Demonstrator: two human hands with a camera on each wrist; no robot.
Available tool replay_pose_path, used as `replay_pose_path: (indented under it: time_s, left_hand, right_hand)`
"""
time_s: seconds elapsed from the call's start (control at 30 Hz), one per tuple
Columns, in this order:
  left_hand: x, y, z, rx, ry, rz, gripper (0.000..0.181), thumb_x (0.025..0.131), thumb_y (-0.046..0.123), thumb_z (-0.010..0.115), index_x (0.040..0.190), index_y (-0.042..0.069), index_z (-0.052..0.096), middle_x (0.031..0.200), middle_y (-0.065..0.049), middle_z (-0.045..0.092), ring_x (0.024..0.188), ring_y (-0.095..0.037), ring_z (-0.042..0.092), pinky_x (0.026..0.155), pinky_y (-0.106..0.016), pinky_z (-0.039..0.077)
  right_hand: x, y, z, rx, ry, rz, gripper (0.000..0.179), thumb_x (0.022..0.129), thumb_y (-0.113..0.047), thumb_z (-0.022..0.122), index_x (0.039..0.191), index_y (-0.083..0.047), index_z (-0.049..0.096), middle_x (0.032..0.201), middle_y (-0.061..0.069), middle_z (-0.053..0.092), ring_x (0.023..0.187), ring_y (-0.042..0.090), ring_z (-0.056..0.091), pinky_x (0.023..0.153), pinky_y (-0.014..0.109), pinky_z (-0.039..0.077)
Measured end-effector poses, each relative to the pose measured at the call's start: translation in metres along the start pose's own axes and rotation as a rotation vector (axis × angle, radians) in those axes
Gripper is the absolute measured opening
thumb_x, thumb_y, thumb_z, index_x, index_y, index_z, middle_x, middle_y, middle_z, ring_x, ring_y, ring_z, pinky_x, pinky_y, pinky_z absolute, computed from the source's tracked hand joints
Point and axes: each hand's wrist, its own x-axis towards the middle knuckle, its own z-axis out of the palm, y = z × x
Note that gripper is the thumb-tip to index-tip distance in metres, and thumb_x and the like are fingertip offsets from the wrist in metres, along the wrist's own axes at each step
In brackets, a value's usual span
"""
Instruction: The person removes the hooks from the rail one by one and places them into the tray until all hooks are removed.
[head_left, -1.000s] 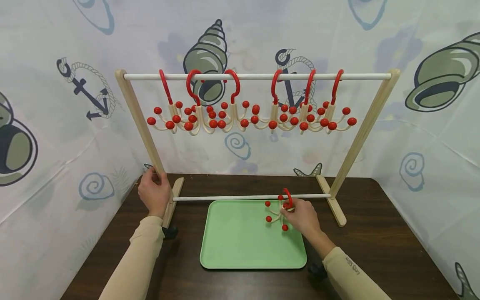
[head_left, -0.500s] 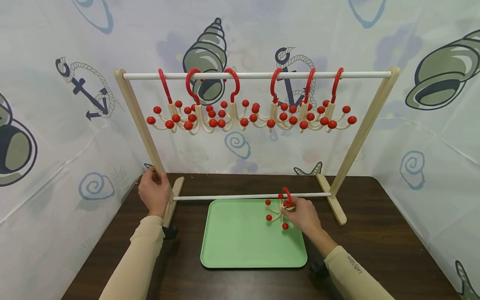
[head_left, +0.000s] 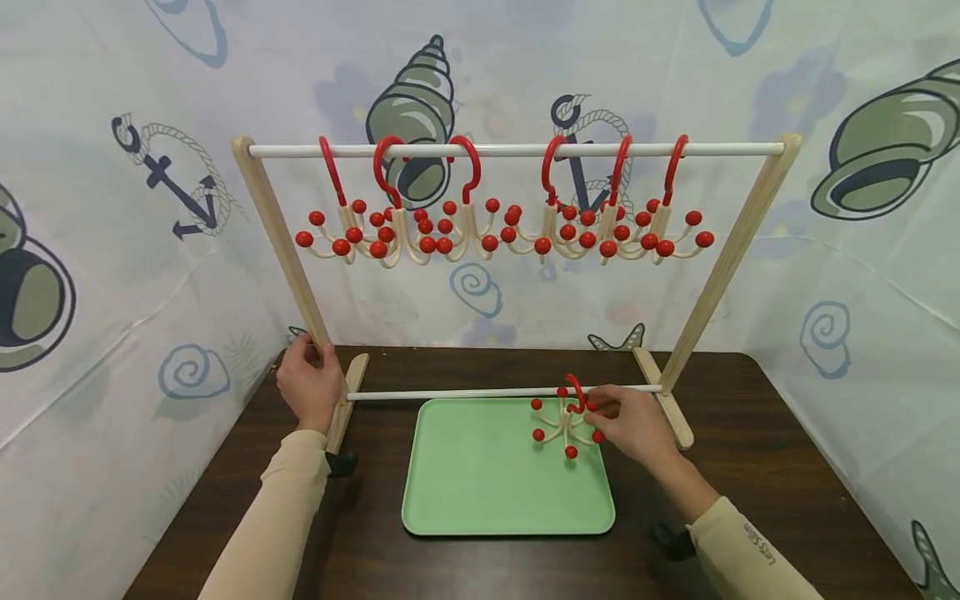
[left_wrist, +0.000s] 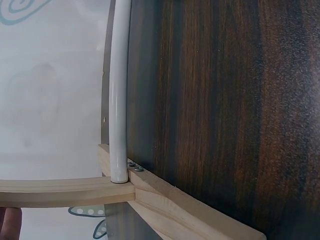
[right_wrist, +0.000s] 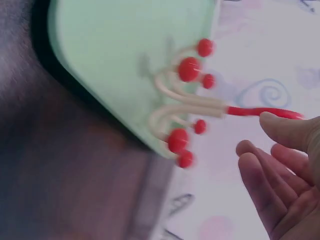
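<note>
A cream, many-armed rotating hanger (head_left: 566,423) with a red hook and red ball tips stands upright on the far right part of the green tray (head_left: 487,492). My right hand (head_left: 636,423) is just right of it, with thumb and fingers spread. In the right wrist view the thumb overlaps the red hook (right_wrist: 245,110); whether they touch I cannot tell. My left hand (head_left: 309,385) holds the low part of the wooden rack's left post (head_left: 281,233). Only a fingertip (left_wrist: 11,222) shows behind that post in the left wrist view.
Several matching hangers (head_left: 468,221) hang from the rack's white top rail (head_left: 510,151). The lower white rail (head_left: 450,394) runs just behind the tray. Wooden feet (head_left: 666,404) stand on the dark brown table (head_left: 750,467). A printed cloth (head_left: 847,275) surrounds it.
My right hand has let go of the hanger and drawn back to the right, fingers parting. The hanger stays standing on the tray. My left hand has kept its place on the post.
</note>
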Motion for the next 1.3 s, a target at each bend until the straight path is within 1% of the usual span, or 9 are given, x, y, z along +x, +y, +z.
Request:
replay_pose_path:
  time_s: [0.3, 0.5, 0.6, 0.73, 0.83, 0.97, 1.03, 1.13, 1.3]
  left_hand:
    - [0.001, 0.001, -0.001, -0.007, 0.004, -0.006, 0.022, 0.083, 0.011, 0.071, 0.103, 0.000, 0.069, 0.081, -0.019, 0.068, 0.071, -0.037, 0.062, 0.067, -0.057, 0.042]
    - [0.001, 0.000, -0.002, 0.007, 0.015, -0.005, 0.023, 0.083, 0.011, 0.071, 0.103, 0.000, 0.069, 0.082, -0.020, 0.067, 0.073, -0.038, 0.063, 0.069, -0.056, 0.043]
    - [0.001, -0.001, -0.002, 0.012, 0.012, -0.014, 0.022, 0.084, 0.011, 0.071, 0.103, 0.000, 0.069, 0.084, -0.020, 0.067, 0.075, -0.037, 0.064, 0.070, -0.056, 0.044]
    - [0.001, -0.002, -0.003, 0.017, -0.010, -0.026, 0.022, 0.084, 0.012, 0.071, 0.103, 0.001, 0.068, 0.086, -0.020, 0.068, 0.078, -0.037, 0.065, 0.071, -0.055, 0.045]
    - [0.001, -0.003, -0.003, 0.023, -0.021, -0.020, 0.023, 0.085, 0.013, 0.071, 0.104, 0.000, 0.068, 0.088, -0.020, 0.068, 0.079, -0.037, 0.066, 0.073, -0.055, 0.045]
    - [0.000, -0.005, -0.004, 0.030, -0.013, 0.001, 0.021, 0.085, 0.011, 0.070, 0.102, -0.001, 0.067, 0.086, -0.020, 0.066, 0.077, -0.037, 0.064, 0.071, -0.055, 0.045]
    - [-0.001, -0.005, -0.005, 0.031, -0.007, 0.013, 0.019, 0.085, 0.009, 0.071, 0.101, -0.001, 0.067, 0.084, -0.020, 0.066, 0.076, -0.037, 0.064, 0.070, -0.055, 0.045]
    - [-0.001, -0.004, -0.006, 0.022, -0.007, 0.023, 0.018, 0.084, 0.009, 0.071, 0.099, -0.001, 0.067, 0.083, -0.020, 0.067, 0.075, -0.037, 0.064, 0.069, -0.055, 0.045]
    - [0.001, 0.000, -0.004, 0.010, -0.021, 0.036, 0.018, 0.084, 0.009, 0.071, 0.099, 0.000, 0.068, 0.083, -0.020, 0.068, 0.073, -0.037, 0.065, 0.068, -0.054, 0.046]
  right_hand:
    - [-0.009, -0.043, -0.068, -0.100, 0.061, -0.092, 0.033, 0.082, -0.020, 0.080, 0.113, -0.010, 0.072, 0.093, 0.007, 0.074, 0.080, 0.021, 0.072, 0.063, 0.037, 0.053]
    - [0.000, -0.074, -0.111, -0.107, 0.300, -0.291, 0.021, 0.083, -0.016, 0.079, 0.103, -0.008, 0.074, 0.089, 0.007, 0.074, 0.071, 0.021, 0.070, 0.058, 0.019, 0.050]
    - [0.012, -0.085, -0.131, -0.111, 0.457, -0.366, 0.020, 0.085, -0.014, 0.076, 0.103, -0.005, 0.075, 0.091, 0.009, 0.074, 0.073, 0.011, 0.069, 0.062, 0.009, 0.046]
    - [0.029, -0.093, -0.157, -0.115, 0.634, -0.386, 0.022, 0.088, -0.016, 0.072, 0.104, -0.001, 0.074, 0.095, 0.010, 0.074, 0.077, -0.008, 0.060, 0.067, 0.007, 0.043]
    - [0.043, -0.095, -0.172, -0.141, 0.686, -0.369, 0.027, 0.089, -0.020, 0.070, 0.108, -0.001, 0.073, 0.100, 0.012, 0.073, 0.086, 0.002, 0.064, 0.076, 0.013, 0.044]
    - [0.066, -0.097, -0.185, -0.272, 0.631, -0.362, 0.035, 0.090, -0.022, 0.069, 0.120, -0.003, 0.068, 0.114, 0.016, 0.069, 0.106, 0.031, 0.061, 0.091, 0.041, 0.046]
    - [0.075, -0.098, -0.188, -0.330, 0.569, -0.346, 0.040, 0.091, -0.022, 0.068, 0.127, -0.004, 0.064, 0.121, 0.019, 0.065, 0.112, 0.037, 0.057, 0.092, 0.054, 0.044]
    - [0.086, -0.100, -0.191, -0.353, 0.469, -0.293, 0.047, 0.093, -0.024, 0.066, 0.135, -0.004, 0.058, 0.126, 0.022, 0.061, 0.113, 0.040, 0.056, 0.088, 0.057, 0.047]
    - [0.095, -0.102, -0.198, -0.275, 0.337, -0.177, 0.053, 0.097, -0.032, 0.060, 0.141, -0.004, 0.051, 0.128, 0.022, 0.060, 0.110, 0.041, 0.059, 0.081, 0.057, 0.051]
